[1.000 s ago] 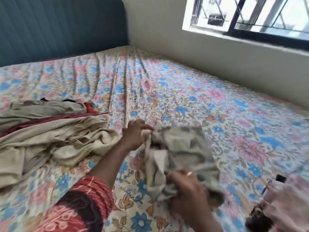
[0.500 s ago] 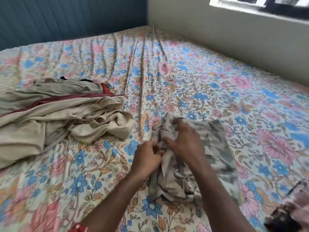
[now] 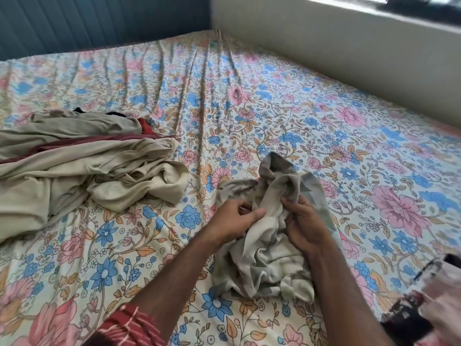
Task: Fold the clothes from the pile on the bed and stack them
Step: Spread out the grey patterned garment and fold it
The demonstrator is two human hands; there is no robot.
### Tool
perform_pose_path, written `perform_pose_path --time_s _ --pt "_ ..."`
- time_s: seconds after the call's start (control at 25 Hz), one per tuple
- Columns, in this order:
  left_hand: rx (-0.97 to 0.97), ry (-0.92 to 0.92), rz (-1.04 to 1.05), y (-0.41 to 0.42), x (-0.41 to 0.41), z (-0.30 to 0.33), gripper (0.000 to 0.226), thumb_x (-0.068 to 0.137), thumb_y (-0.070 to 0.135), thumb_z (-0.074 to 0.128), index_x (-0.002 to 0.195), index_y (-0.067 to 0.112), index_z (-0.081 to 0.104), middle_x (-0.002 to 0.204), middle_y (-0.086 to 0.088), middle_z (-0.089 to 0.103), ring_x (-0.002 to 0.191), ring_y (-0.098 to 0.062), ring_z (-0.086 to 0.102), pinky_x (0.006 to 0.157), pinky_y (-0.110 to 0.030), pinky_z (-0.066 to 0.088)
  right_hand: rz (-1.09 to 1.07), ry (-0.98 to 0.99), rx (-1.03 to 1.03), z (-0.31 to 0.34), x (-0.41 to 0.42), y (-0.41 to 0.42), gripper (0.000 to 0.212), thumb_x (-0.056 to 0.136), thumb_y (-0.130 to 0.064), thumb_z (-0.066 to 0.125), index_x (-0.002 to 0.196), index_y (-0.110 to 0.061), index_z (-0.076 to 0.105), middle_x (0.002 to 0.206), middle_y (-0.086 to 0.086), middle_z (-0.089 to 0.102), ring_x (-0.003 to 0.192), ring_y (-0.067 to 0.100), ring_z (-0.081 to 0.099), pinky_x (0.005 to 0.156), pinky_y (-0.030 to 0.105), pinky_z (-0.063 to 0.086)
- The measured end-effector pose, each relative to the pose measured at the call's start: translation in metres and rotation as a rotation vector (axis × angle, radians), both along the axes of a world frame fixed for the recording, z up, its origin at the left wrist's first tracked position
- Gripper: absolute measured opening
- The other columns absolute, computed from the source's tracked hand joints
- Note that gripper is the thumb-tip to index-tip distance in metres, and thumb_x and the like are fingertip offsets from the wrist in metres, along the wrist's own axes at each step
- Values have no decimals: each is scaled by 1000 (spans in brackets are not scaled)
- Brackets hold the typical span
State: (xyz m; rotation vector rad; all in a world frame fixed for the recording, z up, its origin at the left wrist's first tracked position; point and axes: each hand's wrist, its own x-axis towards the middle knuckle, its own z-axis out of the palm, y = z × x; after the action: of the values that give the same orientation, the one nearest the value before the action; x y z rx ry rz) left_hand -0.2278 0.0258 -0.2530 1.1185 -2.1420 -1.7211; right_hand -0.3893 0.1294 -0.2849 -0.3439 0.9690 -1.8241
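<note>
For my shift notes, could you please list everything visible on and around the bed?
Patterned garment: one, grey-beige, crumpled on the bed's near middle.
Clothes pile: one, beige and maroon, left.
Bedsheet: one, floral blue-pink.
Headboard: one, dark teal, far.
Wall: beige, right.
Blurred dark and pink items: bottom right, unidentifiable.
Left hand: pinches the garment; red patterned sleeve.
Right hand: grips the garment.

1. The grey patterned garment (image 3: 264, 248), held up off the bed a second ago, now lies crumpled on the floral sheet (image 3: 249, 101).
2. The left hand (image 3: 233, 221) moves from the garment's 11 o'clock corner to its 9 o'clock side, pinching a fold.
3. The right hand (image 3: 303, 222) moves from the garment's 6 o'clock end to its 1 o'clock part, gripping bunched cloth.
</note>
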Motion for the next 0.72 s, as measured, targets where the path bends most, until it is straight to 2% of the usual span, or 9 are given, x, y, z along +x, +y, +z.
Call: perform_pose_path --time_s 0.08,0.16,0.36,0.4,0.48,0.56,0.6,0.64,0.72 --pt "154 -24 -73 3 -9 3 33 95 45 68 106 14 72 97 -2 72 78 -16 63 63 -31 45 19 -29 -57 -1 -3 4 34 94 4 50 127 2 60 114 20 72 103 30 72 97 43 59" --pt "222 -44 -68 1 -12 8 36 95 43 68 102 7 70 90 -9 65 69 -17 56 59 -31 41 14 5 -59 -2 0 1 31 94 5 50 122 0 62 110 19 73 99 28 73 88 40 62" --pt "11 -237 -38 3 6 19 41 85 43 79 96 6 65 83 -4 64 68 -17 57 54 -25 39 -142 157 13 -5 8 -7 32 96 11 55 120 -8 64 113 18 71 99 28 71 82 38 62" --pt "-32 -236 -11 2 11 19 36 84 39 80 89 6 65 80 -4 63 68 -18 56 57 -27 40 -161 283 79 -4 11 -7 33 96 9 59 120 -12 62 114 20 70 97 30 71 78 40 62" --pt "-225 -248 73 3 20 20 29 84 28 79 76 7 61 74 -2 63 67 -20 58 62 -30 45 -138 668 228 5 18 -9 41 94 1 69 124 -24 58 118 15 69 99 30 72 77 45 63" --pt "-424 -266 200 8 29 24 21 86 24 74 77 10 61 72 1 62 70 -21 62 60 -27 48 -67 1049 326 20 25 -12 50 90 -11 77 131 -33 57 128 0 65 110 18 67 86 42 62" --pt "-480 -273 245 12 35 27 17 87 24 73 80 14 61 74 4 61 71 -20 61 57 -25 44 -57 1217 383 28 28 -13 53 88 -17 78 133 -35 56 134 -5 61 116 14 62 91 42 60" --pt "-499 -291 265 14 40 26 16 87 27 73 84 17 60 77 4 61 74 -19 61 57 -24 41 -69 1368 437 36 33 -13 53 87 -22 78 133 -37 56 141 -5 55 122 15 57 98 44 55" --pt "-461 -316 256 14 50 19 22 85 34 76 91 21 59 85 4 64 79 -18 64 62 -26 46 -26 1589 462 51 42 -8 49 90 -21 73 131 -42 58 150 -8 42 134 18 44 113 48 37"
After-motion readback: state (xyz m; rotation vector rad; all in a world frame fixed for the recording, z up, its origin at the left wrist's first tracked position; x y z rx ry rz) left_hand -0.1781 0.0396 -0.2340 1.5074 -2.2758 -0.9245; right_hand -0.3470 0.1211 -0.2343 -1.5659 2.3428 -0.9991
